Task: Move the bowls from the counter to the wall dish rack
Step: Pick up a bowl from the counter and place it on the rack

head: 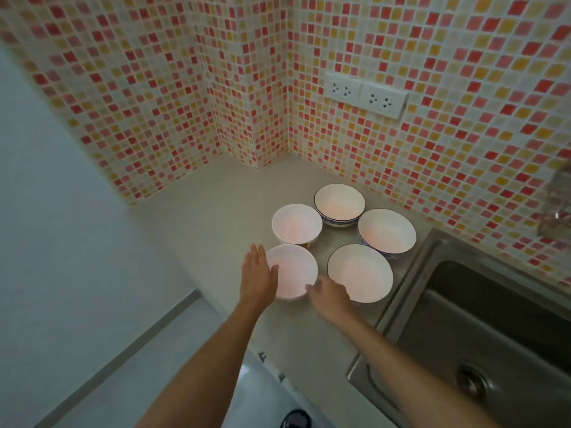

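Several white bowls stand upright and empty on the beige counter (pixel 216 217). The nearest small bowl (pixel 293 270) sits between my hands. My left hand (pixel 258 273) lies flat against its left side, fingers spread and thumb at the rim. My right hand (pixel 329 296) reaches its near right rim, fingers apart, partly over the wide bowl (pixel 360 271). Behind stand a small bowl (pixel 296 223), a blue-patterned bowl (pixel 340 203) and another wide bowl (pixel 386 231). The wall dish rack is not in view.
A steel sink (pixel 482 329) lies right of the bowls. Mosaic-tiled walls meet in a corner behind, with a double socket (pixel 364 95) on the right wall. A blurred glass object (pixel 556 202) hangs at the right edge. The counter's front edge runs lower left.
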A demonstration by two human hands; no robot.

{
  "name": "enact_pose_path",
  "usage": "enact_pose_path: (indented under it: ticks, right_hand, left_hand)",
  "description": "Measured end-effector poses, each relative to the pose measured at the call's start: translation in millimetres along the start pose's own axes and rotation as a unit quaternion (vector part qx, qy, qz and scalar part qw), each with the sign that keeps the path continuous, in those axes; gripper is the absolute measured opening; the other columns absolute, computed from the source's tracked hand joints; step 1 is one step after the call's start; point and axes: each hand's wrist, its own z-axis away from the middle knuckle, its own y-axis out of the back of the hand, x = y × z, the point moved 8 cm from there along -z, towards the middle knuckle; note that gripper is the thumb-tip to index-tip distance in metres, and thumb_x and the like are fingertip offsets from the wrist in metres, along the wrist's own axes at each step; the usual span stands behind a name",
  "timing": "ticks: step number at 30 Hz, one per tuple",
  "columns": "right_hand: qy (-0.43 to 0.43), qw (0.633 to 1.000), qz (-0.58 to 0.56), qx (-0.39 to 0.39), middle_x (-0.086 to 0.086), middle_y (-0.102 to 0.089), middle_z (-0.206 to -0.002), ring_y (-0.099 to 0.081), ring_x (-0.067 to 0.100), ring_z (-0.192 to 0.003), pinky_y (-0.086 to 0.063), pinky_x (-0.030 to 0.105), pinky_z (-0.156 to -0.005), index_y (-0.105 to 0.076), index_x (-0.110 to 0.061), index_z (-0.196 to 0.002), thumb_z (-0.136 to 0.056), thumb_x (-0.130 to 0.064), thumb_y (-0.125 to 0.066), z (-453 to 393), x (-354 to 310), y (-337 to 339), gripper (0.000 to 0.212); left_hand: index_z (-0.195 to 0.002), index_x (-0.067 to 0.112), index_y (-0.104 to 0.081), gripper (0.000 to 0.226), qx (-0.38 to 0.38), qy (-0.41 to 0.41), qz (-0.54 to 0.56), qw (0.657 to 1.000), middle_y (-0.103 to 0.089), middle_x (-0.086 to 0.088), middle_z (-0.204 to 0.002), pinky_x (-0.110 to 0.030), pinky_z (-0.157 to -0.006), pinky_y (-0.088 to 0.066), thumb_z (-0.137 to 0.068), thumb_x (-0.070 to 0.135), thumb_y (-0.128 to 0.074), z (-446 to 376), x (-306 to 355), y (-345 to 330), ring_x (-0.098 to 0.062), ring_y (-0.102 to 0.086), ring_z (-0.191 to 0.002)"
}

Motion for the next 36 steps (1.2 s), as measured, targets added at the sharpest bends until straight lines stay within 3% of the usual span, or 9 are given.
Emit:
enact_pose_path:
  ticks: [3, 5, 8, 12, 16, 23, 30, 33, 36]
  right_hand:
    - [-0.057, 0.996, -0.072, -0.016, 0.012, -0.062, -0.127, -0.064, 0.033, -0.108, -0.052, 0.039, -0.090, -0.048, -0.011, -0.134, -0.090, -0.042, -0.058, -17, 2, -23, 0.055]
    - [-0.102, 0.983, -0.150, -0.015, 0.012, -0.061, -0.124, -0.071, 0.030, -0.087, -0.060, 0.045, -0.074, -0.042, -0.013, -0.136, -0.089, -0.037, -0.059, -27, 7, -33, 0.055]
    - [-0.155, 0.963, -0.221, -0.023, 0.014, -0.060, -0.121, -0.072, 0.030, -0.072, -0.061, 0.044, -0.058, -0.039, -0.016, -0.140, -0.091, -0.014, -0.050, -32, 9, -38, 0.050]
    - [-0.153, 0.935, -0.312, -0.064, 0.020, -0.063, -0.106, -0.069, 0.028, -0.066, -0.061, 0.039, -0.058, -0.041, -0.012, -0.133, -0.092, 0.000, -0.033, -27, -11, -41, 0.044]
    - [-0.121, 0.932, -0.334, -0.074, 0.015, -0.065, -0.093, -0.071, 0.029, -0.073, -0.061, 0.040, -0.065, -0.041, -0.019, -0.127, -0.090, -0.006, -0.035, -25, -19, -32, 0.039]
    - [-0.089, 0.930, -0.357, 0.008, 0.003, -0.053, -0.123, -0.057, 0.025, -0.106, -0.060, 0.045, -0.077, -0.041, -0.029, -0.128, -0.088, -0.022, -0.048, -16, -4, 20, 0.041]
    - [-0.122, 0.768, -0.627, 0.056, 0.011, -0.045, -0.117, -0.049, 0.043, -0.113, -0.056, 0.058, -0.077, -0.043, -0.028, -0.127, -0.088, -0.005, -0.047, 11, 46, 64, 0.046]
    - [-0.113, 0.740, -0.657, 0.093, 0.015, -0.042, -0.127, -0.051, 0.043, -0.111, -0.058, 0.054, -0.070, -0.042, -0.026, -0.130, -0.087, -0.004, -0.049, 33, 83, 89, 0.049]
    - [-0.113, 0.730, -0.662, 0.130, 0.015, -0.043, -0.131, -0.054, 0.040, -0.109, -0.057, 0.056, -0.078, -0.041, -0.025, -0.132, -0.088, -0.005, -0.049, 63, 126, 114, 0.049]
  left_hand:
    - [-0.150, 0.004, -0.005, 0.061, -0.044, 0.014, 0.065, 0.997, -0.005, -0.014, -0.160, -0.036, -0.118, -0.008, -0.102, 0.031, -0.031, -6, -10, -12, -0.029, -0.006, -0.147]
    - [-0.149, 0.002, -0.012, 0.058, -0.053, 0.019, 0.122, 0.991, -0.017, -0.016, -0.157, -0.035, -0.116, -0.016, -0.102, 0.028, -0.034, -8, -14, -16, -0.030, -0.018, -0.144]
    - [-0.144, 0.002, -0.028, 0.050, -0.029, 0.037, 0.180, 0.983, -0.040, -0.018, -0.145, -0.037, -0.106, -0.032, -0.099, 0.021, -0.041, -10, -19, -13, -0.034, -0.041, -0.131]
    - [-0.124, 0.002, -0.040, 0.031, 0.021, 0.069, 0.228, 0.971, -0.058, -0.021, -0.120, -0.034, -0.084, -0.042, -0.098, 0.017, -0.043, -13, -26, 2, -0.039, -0.057, -0.107]
    - [-0.129, 0.006, -0.045, 0.033, 0.043, 0.063, 0.270, 0.960, -0.059, -0.019, -0.122, -0.037, -0.089, -0.043, -0.101, 0.019, -0.035, -12, -25, 20, -0.036, -0.055, -0.109]
    - [-0.124, 0.004, -0.054, 0.034, 0.059, 0.012, 0.296, 0.953, -0.061, -0.018, -0.117, -0.031, -0.082, -0.042, -0.101, 0.016, -0.031, -19, 25, 35, -0.034, -0.057, -0.106]
    - [-0.122, 0.004, -0.055, 0.034, -0.009, -0.069, 0.322, 0.944, -0.060, -0.017, -0.121, -0.037, -0.094, -0.041, -0.101, 0.015, -0.031, -9, 119, 4, -0.033, -0.053, -0.113]
    - [-0.117, 0.002, -0.058, 0.031, -0.050, -0.103, 0.329, 0.937, -0.061, -0.018, -0.116, -0.031, -0.086, -0.039, -0.101, 0.014, -0.034, 6, 164, -18, -0.033, -0.054, -0.111]
    - [-0.127, 0.009, -0.055, 0.035, -0.106, -0.142, 0.315, 0.933, -0.060, -0.014, -0.124, -0.033, -0.091, -0.041, -0.102, 0.022, -0.033, 33, 208, -45, -0.032, -0.054, -0.114]
